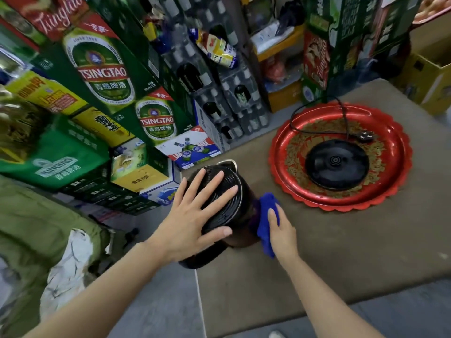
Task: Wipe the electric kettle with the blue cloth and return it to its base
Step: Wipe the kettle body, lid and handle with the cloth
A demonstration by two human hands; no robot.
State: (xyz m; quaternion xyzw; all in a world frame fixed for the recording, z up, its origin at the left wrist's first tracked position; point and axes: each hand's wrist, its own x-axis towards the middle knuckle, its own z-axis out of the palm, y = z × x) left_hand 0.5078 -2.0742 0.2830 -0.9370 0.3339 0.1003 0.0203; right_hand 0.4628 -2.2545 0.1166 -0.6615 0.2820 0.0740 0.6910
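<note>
The black electric kettle (225,208) stands on the brown table (341,252) near its left edge, handle toward me. My left hand (192,215) lies flat on the ribbed lid with fingers spread. My right hand (280,230) presses the blue cloth (266,220) against the kettle's right side; the fingers behind the cloth are partly hidden. The round black base (336,164) sits apart to the right, in a red tray (341,198), with its cord and plug (366,136) lying beside it.
Stacked green beer cartons (102,76) and shrink-wrapped bottle packs (219,93) stand close behind and left of the table. A cardboard box (429,76) is at the far right. Green fabric and white plastic (61,240) lie at the lower left, below the table edge.
</note>
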